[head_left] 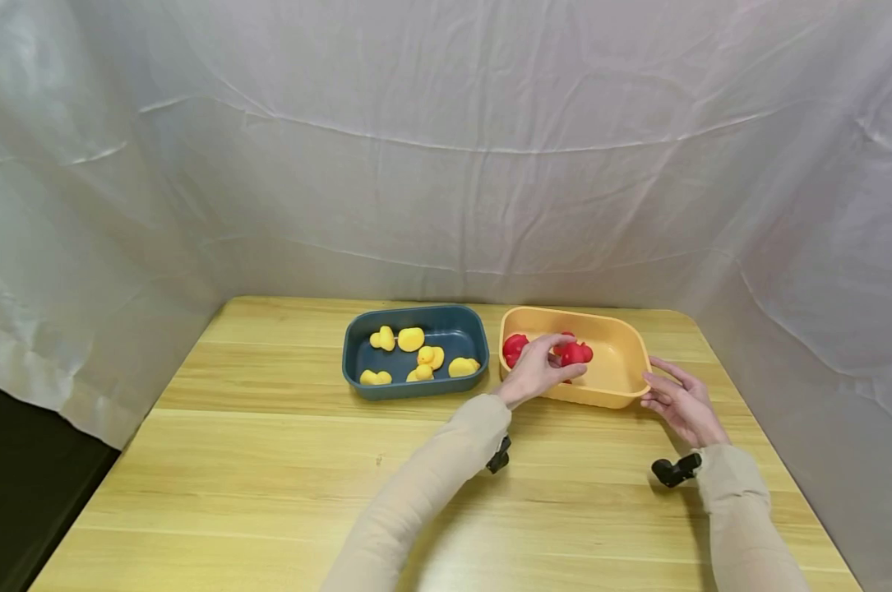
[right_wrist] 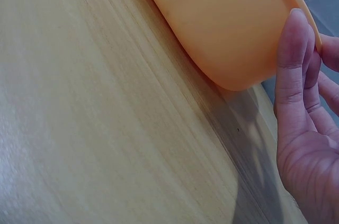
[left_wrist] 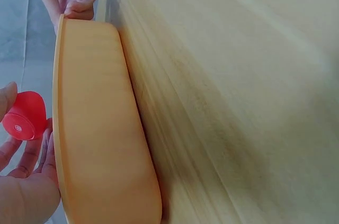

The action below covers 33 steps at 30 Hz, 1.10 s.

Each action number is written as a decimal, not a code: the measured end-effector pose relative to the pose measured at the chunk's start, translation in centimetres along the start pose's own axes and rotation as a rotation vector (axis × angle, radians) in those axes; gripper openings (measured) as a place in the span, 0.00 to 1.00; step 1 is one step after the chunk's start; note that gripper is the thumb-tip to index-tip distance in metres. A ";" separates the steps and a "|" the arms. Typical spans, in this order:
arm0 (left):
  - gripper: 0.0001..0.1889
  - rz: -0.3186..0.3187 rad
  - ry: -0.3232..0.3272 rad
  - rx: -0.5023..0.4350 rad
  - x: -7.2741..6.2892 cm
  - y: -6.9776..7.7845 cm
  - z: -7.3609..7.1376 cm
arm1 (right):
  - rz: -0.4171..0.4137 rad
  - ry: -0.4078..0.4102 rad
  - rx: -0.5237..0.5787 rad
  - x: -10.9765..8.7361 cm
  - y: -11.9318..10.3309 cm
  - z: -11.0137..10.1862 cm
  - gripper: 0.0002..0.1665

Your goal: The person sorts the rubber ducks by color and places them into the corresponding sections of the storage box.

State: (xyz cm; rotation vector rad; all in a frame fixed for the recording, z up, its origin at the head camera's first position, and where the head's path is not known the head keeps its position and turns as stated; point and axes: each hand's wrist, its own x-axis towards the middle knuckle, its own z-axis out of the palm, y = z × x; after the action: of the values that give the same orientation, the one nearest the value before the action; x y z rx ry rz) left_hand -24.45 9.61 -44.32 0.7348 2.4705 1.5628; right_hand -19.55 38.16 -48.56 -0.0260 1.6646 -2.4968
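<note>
My left hand (head_left: 538,372) reaches over the near rim of an orange plastic bin (head_left: 616,362) and holds a red rubber duck (head_left: 576,353) between thumb and fingers. In the left wrist view, the flat base of this red duck (left_wrist: 26,115) shows above the rim. More red ducks (head_left: 515,345) lie in the bin's left part, some hidden by the hand. At the bin's right end, my right hand (head_left: 682,403) pinches the rim; the right wrist view shows its fingers (right_wrist: 291,75) against the outer wall.
A dark blue bin (head_left: 416,393) stands left of the orange one with a small gap between them. Several yellow rubber ducks (head_left: 431,357) lie inside it. Both bins are on a wooden table (head_left: 268,460), with pale cloth (head_left: 446,164) hanging behind and at the sides.
</note>
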 end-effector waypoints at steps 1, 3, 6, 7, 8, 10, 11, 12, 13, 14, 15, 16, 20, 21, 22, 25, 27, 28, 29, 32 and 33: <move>0.28 -0.003 0.005 0.005 0.1 0.0 0.1 | 0.000 0.001 -0.002 0.0 0.0 0.0 0.21; 0.28 -0.002 0.008 0.013 0.4 0.0 0.3 | 0.001 0.004 -0.003 0.0 -0.1 0.0 0.20; 0.28 -0.005 0.008 0.024 0.6 0.1 0.5 | 0.006 0.004 -0.004 -0.1 -0.1 0.1 0.20; 0.28 -0.006 0.007 0.028 0.6 0.1 0.6 | 0.007 0.003 -0.003 -0.1 0.0 0.1 0.20; 0.28 -0.008 0.005 0.029 0.7 0.1 0.6 | 0.007 0.001 0.000 -0.1 0.0 0.1 0.20; 0.28 -0.014 0.007 0.036 0.7 0.1 0.7 | 0.008 -0.003 0.003 -0.1 0.0 0.1 0.20; 0.28 -0.016 0.008 0.035 0.7 0.1 0.8 | 0.008 -0.004 0.005 -0.1 0.0 0.1 0.20; 0.28 -0.016 0.008 0.030 0.7 0.1 0.8 | 0.008 -0.002 0.006 -0.1 -0.1 0.1 0.20; 0.28 -0.016 0.007 0.021 0.7 0.1 0.8 | 0.008 0.001 0.004 -0.1 -0.1 0.2 0.20; 0.28 -0.016 0.005 0.007 0.7 0.1 0.8 | 0.011 0.003 0.005 -0.1 -0.1 0.2 0.20; 0.29 -0.014 0.003 -0.005 0.7 0.2 0.7 | 0.013 0.005 0.006 0.0 -0.1 0.2 0.20; 0.29 -0.013 0.002 -0.020 0.7 0.1 0.7 | 0.017 0.006 0.005 0.0 -0.2 0.2 0.20; 0.29 -0.013 -0.006 -0.091 0.4 -0.1 0.1 | 0.021 0.008 0.011 0.1 -0.1 0.2 0.19; 0.28 -0.016 -0.004 -0.101 0.2 -0.1 -0.1 | 0.022 0.009 0.011 0.2 -0.1 0.2 0.19; 0.28 -0.020 -0.003 -0.117 0.0 -0.1 -0.5 | 0.026 0.007 0.009 0.2 -0.1 0.2 0.19; 0.28 -0.013 0.009 -0.144 -0.9 -0.4 -2.2 | 0.030 0.012 -0.001 0.3 -0.1 0.1 0.19; 0.28 0.003 0.036 -0.149 -1.7 -0.7 -3.9 | 0.030 0.015 -0.014 0.3 -0.2 0.0 0.19; 0.28 0.017 0.059 -0.148 -2.2 -1.1 -4.9 | 0.026 0.017 -0.031 0.2 -0.2 0.0 0.20; 0.28 0.037 0.094 -0.145 -2.6 -1.5 -6.1 | 0.019 0.022 -0.047 0.1 -0.3 0.0 0.20; 0.28 0.048 0.201 -0.120 -4.4 -3.2 -10.4 | -0.010 0.051 -0.133 -0.2 -0.7 -0.1 0.20; 0.29 0.044 0.239 -0.110 -5.2 -3.9 -12.1 | -0.022 0.074 -0.180 -0.3 -0.9 -0.1 0.20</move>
State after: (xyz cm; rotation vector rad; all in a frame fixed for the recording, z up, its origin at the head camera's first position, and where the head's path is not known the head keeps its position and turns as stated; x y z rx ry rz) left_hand -25.53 -4.03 -42.98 0.6223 2.5170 1.8857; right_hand -19.36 38.61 -47.69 0.0293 1.9237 -2.3819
